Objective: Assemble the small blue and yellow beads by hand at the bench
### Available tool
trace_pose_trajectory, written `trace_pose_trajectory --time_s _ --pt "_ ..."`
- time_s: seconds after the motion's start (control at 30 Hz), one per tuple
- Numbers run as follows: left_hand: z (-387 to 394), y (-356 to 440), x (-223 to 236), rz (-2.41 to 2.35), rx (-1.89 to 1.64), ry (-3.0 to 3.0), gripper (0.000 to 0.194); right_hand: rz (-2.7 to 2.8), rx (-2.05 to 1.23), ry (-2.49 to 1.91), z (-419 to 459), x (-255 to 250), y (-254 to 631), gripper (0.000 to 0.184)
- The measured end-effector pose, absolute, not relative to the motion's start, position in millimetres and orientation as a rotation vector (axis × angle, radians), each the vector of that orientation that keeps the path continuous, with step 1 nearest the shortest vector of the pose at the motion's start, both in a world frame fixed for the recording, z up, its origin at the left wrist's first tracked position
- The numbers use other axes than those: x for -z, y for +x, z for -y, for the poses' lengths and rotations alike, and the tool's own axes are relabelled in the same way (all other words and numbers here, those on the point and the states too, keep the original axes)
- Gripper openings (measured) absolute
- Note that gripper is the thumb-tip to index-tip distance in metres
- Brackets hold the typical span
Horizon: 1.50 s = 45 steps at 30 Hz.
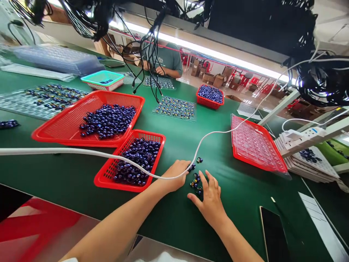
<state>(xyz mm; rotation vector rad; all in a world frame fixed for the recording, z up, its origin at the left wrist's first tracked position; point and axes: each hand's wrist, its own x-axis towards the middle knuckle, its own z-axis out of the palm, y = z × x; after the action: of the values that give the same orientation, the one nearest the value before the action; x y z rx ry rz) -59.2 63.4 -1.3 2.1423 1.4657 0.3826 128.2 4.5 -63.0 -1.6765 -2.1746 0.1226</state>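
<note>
My left hand point(176, 176) rests on the green table with its fingers curled together. At its fingertips are some small glossy dark-blue pieces point(192, 167), partly hidden by the fingers and a white cable. My right hand point(210, 198) is open, thumb and fingers apart, beside a small cluster of similar pieces point(195, 182) with yellowish spots. One loose piece point(200, 160) lies just beyond both hands. Left of my left hand stands a small red basket point(102, 181) holding a heap of dark-blue pieces point(139, 160).
A larger red basket point(60, 125) adjoins the small one. Clear trays of pieces point(176, 108) lie farther back, near another red basket point(209, 103). A white cable point(212, 134) crosses above the table. At right are a red tray point(256, 143) and a phone point(275, 233). A person point(163, 60) sits opposite.
</note>
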Motion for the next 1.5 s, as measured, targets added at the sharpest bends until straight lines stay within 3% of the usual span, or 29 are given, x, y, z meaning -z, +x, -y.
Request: trace_pose_trajectory --time_s 0.13,0.2,0.53,0.77,0.87,1.1,1.2,1.33,1.5 --pt "-64.4 -58.0 8.0 -1.521 -0.395 2.14 0.038 2.161 -0.182 -1.613 -20.9 64.5 119.9 0.038" --pt "-63.9 -58.5 10.6 -1.526 -0.392 2.152 0.042 2.125 -0.251 -1.611 -27.6 65.6 123.8 0.027" --pt "-63.9 -50.4 12.5 -1.51 -0.473 2.136 0.053 1.99 -0.236 -1.664 -96.0 73.5 140.0 0.043" --pt "-61.9 -46.0 15.3 -1.609 -0.448 2.141 0.034 2.107 -0.363 -1.492 -125.2 87.5 130.3 0.032" --pt "-63.0 -46.5 20.3 -1.643 -0.427 2.152 0.032 2.074 -0.358 -1.431 -128.3 96.2 130.7 0.036" --pt "-70.0 -46.3 32.1 -1.663 -0.325 2.227 0.038 2.06 -0.035 -1.491 -129.5 107.3 144.3 0.048" --pt "-69.8 -47.5 31.1 -1.65 -0.412 2.175 0.036 2.099 -0.038 -1.547 -136.8 117.2 156.6 0.057" --pt "-67.8 -47.9 29.6 -1.667 -0.469 2.138 0.034 2.109 -0.134 -1.685 -140.9 118.4 159.8 0.048" --pt "-69.7 -47.9 32.2 -1.706 -0.457 2.143 0.033 2.177 -0.013 -1.48 -139.1 116.3 152.6 0.041"
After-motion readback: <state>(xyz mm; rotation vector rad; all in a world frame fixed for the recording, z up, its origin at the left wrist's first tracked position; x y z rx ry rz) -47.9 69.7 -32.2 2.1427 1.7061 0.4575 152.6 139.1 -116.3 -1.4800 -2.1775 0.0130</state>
